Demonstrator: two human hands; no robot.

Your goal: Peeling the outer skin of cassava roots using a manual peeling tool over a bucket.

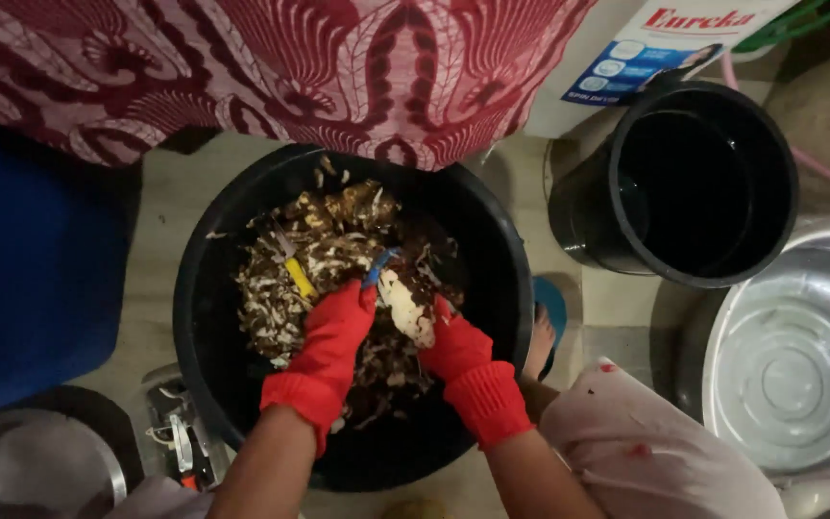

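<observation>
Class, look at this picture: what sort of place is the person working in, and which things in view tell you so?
Probably a home washing or kitchen area at floor level: a black tub full of peelings sits on the floor, with a black bucket and a steel basin beside it.

i see red knit gloves on my left hand (336, 332) and right hand (455, 348) above the black tub (206, 317), heaped with brown and cream peelings (324, 245). a pale cream root (405, 308) sits between them, with a blue-handled peeler (378, 267). behind the tub hangs red cloth with a white leafy pattern (338, 67); right of the tub, a black bucket (694, 183) and silver basin (790, 365).

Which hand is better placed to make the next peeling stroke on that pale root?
Probably the left hand: it grips the blue-handled peeler against the pale root, which the right hand steadies.
</observation>
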